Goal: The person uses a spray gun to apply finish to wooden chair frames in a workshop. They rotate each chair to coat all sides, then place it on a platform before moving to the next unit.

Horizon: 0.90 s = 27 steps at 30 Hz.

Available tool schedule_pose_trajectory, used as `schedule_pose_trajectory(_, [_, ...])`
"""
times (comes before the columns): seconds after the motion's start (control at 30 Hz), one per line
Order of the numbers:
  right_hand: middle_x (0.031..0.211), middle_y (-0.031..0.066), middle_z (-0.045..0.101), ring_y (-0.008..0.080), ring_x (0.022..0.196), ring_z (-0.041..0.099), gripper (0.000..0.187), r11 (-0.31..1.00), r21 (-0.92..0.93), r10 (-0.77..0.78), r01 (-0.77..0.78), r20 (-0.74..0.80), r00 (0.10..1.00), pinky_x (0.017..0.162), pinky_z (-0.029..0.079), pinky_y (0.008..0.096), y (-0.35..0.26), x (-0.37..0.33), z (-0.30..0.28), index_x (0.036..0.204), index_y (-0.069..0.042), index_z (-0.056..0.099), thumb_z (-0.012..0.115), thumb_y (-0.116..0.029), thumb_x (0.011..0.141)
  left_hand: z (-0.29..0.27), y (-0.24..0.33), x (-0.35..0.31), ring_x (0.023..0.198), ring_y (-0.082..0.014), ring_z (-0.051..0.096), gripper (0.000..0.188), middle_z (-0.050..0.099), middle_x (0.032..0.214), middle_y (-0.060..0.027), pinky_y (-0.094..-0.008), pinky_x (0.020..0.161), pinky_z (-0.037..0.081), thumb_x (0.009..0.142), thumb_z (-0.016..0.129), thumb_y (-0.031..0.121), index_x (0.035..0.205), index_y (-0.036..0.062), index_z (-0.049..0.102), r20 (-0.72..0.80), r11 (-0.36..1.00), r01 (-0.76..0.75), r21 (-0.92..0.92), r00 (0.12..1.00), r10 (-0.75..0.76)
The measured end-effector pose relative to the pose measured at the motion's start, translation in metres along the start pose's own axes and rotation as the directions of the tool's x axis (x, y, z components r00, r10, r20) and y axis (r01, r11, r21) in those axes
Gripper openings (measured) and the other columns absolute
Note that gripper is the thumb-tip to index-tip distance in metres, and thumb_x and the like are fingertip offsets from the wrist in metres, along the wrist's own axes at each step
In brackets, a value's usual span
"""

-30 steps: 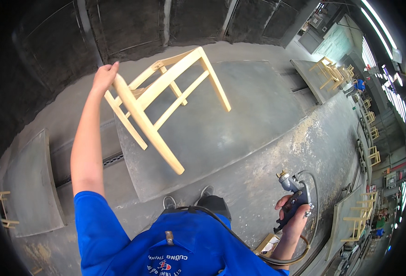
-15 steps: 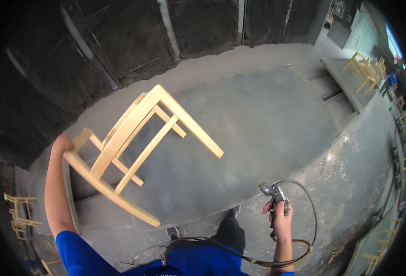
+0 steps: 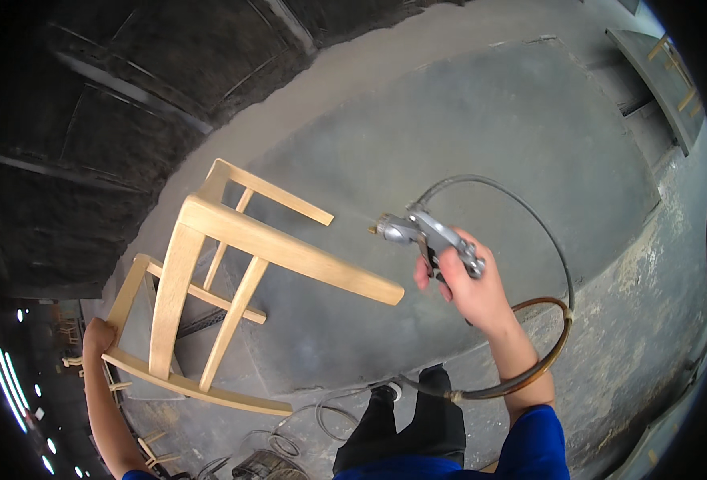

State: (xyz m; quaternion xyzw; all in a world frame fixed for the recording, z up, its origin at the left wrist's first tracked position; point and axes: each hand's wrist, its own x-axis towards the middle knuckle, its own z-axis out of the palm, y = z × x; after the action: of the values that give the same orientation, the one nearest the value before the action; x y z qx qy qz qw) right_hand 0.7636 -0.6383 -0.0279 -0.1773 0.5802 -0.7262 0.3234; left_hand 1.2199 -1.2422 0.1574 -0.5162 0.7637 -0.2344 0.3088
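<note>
At the far left, a row of bright white strip lights point(image 3: 5, 380) shows below a dark, sooty panelled wall point(image 3: 89, 120), whose ragged lower edge runs along a pale grey floor strip. The left hand point(image 3: 99, 336) is closed around a bar at the left end of a pale, unpainted wooden chair frame point(image 3: 285, 256), its fingers partly hidden. The frame is tilted, left of the middle, with its free bar ends pointing right over a broad, flat, dark grey board point(image 3: 457, 136); whether it touches that board, I cannot tell. Below the frame, loops of thin grey hose lie on the floor near the person's black-trousered legs point(image 3: 371, 428), which stand by the board's lower edge. Right of the frame's longest bar, a narrow gap separates the bar's rounded end from a silver metal spray gun point(image 3: 440, 230) with a brass-coloured nozzle, which points left. The right hand point(image 3: 477, 286) is wrapped around the gun's handle; whether its trigger is pressed, I cannot tell. Above and below that hand, the board's surface lies open, reaching its right-hand corner. A grey and brown hose point(image 3: 552, 232) arcs outward around the wrist. Farther right is scuffed concrete floor point(image 3: 629, 312).
</note>
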Motion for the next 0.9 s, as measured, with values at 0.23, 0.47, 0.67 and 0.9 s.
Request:
schedule_pose_trajectory(0.23, [0.078, 0.003, 0.067, 0.009, 0.07, 0.061, 0.041, 0.953, -0.142, 0.247, -0.267, -0.145, 0.958, 0.058, 0.045, 0.0238, 0.048, -0.019, -0.017, 0.098, -0.005, 0.06, 0.054, -0.045, 0.104, -0.023, -0.006, -0.013, 0.077, -0.0335, 0.074, 0.032, 0.072, 0.078, -0.0243, -0.0418, 0.071, 0.057, 0.082, 0.071, 0.027, 0.083, -0.0054, 0.075, 0.058, 0.961, -0.031, -0.273, 0.997, 0.049])
schedule_pose_trajectory(0.47, [0.077, 0.0014, 0.066, 0.0052, 0.061, 0.054, 0.036, 0.934, -0.131, 0.237, -0.333, -0.471, 0.85, 0.048, 0.038, 0.0211, 0.129, -0.14, 0.011, 0.103, -0.007, 0.059, 0.051, -0.042, 0.105, -0.017, -0.014, -0.02, 0.106, -0.0237, 0.067, 0.05, 0.07, 0.12, -0.0134, -0.0349, 0.091, 0.051, 0.097, 0.059, 0.028, 0.135, -0.0032, 0.058, 0.142, 0.222, 0.064, -0.973, 0.922, 0.36])
schedule_pose_trajectory(0.67, [0.079, 0.0055, 0.065, 0.0103, 0.065, 0.06, 0.047, 0.95, 0.032, 0.261, -0.312, -0.633, 0.729, 0.046, 0.04, 0.0221, 0.193, -0.243, 0.134, 0.104, -0.005, 0.058, 0.046, -0.05, 0.105, 0.057, -0.025, 0.006, 0.129, -0.0267, 0.053, 0.061, 0.064, 0.131, -0.0163, -0.0377, 0.117, 0.033, 0.108, 0.032, 0.04, 0.15, -0.0029, 0.04, -0.493, -0.656, -0.044, -0.753, 0.698, 0.519])
schedule_pose_trajectory(0.9, [0.085, 0.0094, 0.067, 0.0142, 0.07, 0.064, 0.06, 0.991, 0.084, 0.132, -0.102, -0.637, 0.76, 0.049, 0.044, 0.0228, 0.216, -0.264, 0.204, 0.114, 0.0, 0.054, 0.052, -0.059, 0.1, 0.111, -0.015, 0.059, 0.107, -0.0289, 0.054, 0.053, 0.057, 0.091, -0.0112, -0.0425, 0.114, 0.034, 0.109, 0.028, 0.033, 0.128, -0.0087, 0.054, -0.597, -0.743, -0.437, -0.506, 0.8, -0.064])
